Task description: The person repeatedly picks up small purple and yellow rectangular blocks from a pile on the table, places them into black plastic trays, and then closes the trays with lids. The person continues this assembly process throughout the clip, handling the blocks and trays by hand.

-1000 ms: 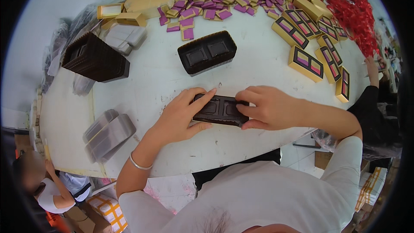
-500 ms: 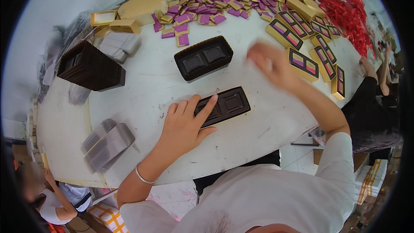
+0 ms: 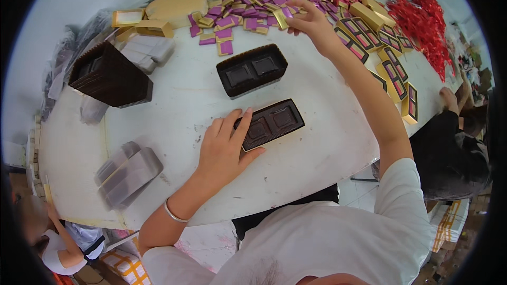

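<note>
The dark tray (image 3: 274, 123) with two square hollows lies slantwise on the pale table (image 3: 185, 105), in front of the person. The left hand (image 3: 221, 145) stays on its left end, fingers spread wide over the top and thumb along the near side; a second ago both hands were on it. The right hand (image 3: 311, 24), a blur in mid-reach half a second ago, is now at the edge of the packet pile (image 3: 253, 0), fingers bent and narrow by a gold-and-purple packet (image 3: 282, 18); I cannot tell whether they grip it. A second dark tray (image 3: 252, 71) sits just beyond the first. The left fingers hide part of the tray's left end, the right forearm (image 3: 369, 95) partly covers a gold box (image 3: 378, 81), and the top edge cuts off the pile
</note>
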`<state>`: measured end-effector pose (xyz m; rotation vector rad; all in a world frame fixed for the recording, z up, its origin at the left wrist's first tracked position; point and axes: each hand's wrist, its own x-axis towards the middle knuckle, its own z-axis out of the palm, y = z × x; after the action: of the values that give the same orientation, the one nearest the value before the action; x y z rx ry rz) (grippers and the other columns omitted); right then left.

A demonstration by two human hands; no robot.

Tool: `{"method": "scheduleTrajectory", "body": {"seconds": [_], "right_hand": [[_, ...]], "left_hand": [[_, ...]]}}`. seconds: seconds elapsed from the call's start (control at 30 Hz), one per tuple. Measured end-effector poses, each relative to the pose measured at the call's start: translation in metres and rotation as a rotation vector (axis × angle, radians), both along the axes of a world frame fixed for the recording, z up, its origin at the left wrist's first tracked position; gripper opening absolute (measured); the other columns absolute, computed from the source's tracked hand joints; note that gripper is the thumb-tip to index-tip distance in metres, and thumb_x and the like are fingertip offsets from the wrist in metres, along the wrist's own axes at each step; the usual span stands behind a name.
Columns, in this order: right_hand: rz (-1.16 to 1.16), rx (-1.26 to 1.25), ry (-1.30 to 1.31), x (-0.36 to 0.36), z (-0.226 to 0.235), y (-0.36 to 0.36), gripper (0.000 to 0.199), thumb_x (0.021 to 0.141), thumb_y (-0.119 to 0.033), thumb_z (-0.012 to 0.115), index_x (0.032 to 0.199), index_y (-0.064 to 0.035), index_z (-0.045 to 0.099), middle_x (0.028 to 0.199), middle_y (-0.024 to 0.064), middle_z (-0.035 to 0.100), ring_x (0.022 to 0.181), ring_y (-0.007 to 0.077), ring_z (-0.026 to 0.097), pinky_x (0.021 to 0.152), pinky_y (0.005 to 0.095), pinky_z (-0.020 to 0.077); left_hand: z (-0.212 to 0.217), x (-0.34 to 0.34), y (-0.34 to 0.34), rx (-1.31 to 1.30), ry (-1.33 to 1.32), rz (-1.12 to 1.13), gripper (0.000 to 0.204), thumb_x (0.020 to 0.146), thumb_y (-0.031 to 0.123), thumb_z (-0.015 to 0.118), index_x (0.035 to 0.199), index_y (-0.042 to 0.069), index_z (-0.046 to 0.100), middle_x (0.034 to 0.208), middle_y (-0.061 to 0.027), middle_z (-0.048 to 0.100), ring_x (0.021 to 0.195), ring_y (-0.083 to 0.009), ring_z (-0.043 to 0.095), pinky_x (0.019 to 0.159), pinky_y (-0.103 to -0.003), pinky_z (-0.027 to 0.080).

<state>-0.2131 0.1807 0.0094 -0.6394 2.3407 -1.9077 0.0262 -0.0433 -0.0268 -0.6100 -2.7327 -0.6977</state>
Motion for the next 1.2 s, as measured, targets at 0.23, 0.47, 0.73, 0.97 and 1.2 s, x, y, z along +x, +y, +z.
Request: {"method": "scheduleTrajectory", "body": {"seconds": [0.23, 0.47, 0.73, 0.97, 1.2], "right_hand": [[0.373, 0.010, -0.161, 0.111, 0.033, 0.014, 0.025, 0.092, -0.015, 0.058, 0.113, -0.0032, 0.064, 0.088, 0.0017, 0.065, 0.072, 0.0067, 0.054, 0.062, 0.0224, 0.0437], [0.270, -0.096, -0.312, 0.154, 0.020, -0.001, 0.011, 0.089, -0.004, 0.061, 0.099, -0.0024, 0.064, 0.088, 0.0008, 0.057, 0.071, 0.0068, 0.055, 0.062, 0.0233, 0.0466], [0.357, 0.323, 0.396, 0.170, 0.003, 0.000, 0.024, 0.075, 0.000, 0.071, 0.098, -0.0004, 0.064, 0.078, 0.0110, 0.055, 0.066, 0.0252, 0.055, 0.056, 0.0320, 0.0454], [0.426, 0.458, 0.786, 0.167, -0.006, 0.005, 0.028, 0.070, -0.003, 0.074, 0.097, -0.0024, 0.066, 0.083, 0.0092, 0.059, 0.066, 0.0217, 0.056, 0.055, 0.0324, 0.0437], [0.385, 0.382, 0.926, 0.164, 0.001, -0.021, 0.023, 0.071, -0.005, 0.070, 0.091, -0.0031, 0.060, 0.093, 0.0108, 0.058, 0.082, 0.0279, 0.057, 0.067, 0.0367, 0.0465]], "left_hand": [[-0.002, 0.003, 0.003, -0.055, -0.027, 0.003, 0.082, 0.074, 0.039, 0.071, 0.140, 0.003, 0.038, 0.124, -0.0139, 0.048, 0.103, -0.0307, 0.046, 0.091, -0.042, 0.035], [-0.004, 0.002, 0.005, 0.230, -0.111, 0.037, 0.074, 0.063, 0.023, 0.084, 0.121, 0.001, 0.044, 0.118, -0.0160, 0.053, 0.094, -0.0314, 0.054, 0.082, -0.039, 0.045], [-0.006, 0.002, 0.005, 0.116, 0.010, -0.030, 0.075, 0.058, 0.025, 0.087, 0.114, 0.001, 0.044, 0.121, -0.0183, 0.054, 0.097, -0.0325, 0.055, 0.082, -0.038, 0.047], [-0.009, 0.001, 0.007, 0.385, -0.027, -0.016, 0.066, 0.066, 0.017, 0.082, 0.117, 0.003, 0.044, 0.112, -0.0132, 0.054, 0.093, -0.0292, 0.054, 0.077, -0.037, 0.047], [-0.012, 0.001, 0.004, 0.473, -0.163, 0.013, 0.073, 0.066, 0.014, 0.084, 0.122, 0.004, 0.038, 0.118, -0.0130, 0.052, 0.099, -0.0254, 0.055, 0.085, -0.036, 0.046]]}}
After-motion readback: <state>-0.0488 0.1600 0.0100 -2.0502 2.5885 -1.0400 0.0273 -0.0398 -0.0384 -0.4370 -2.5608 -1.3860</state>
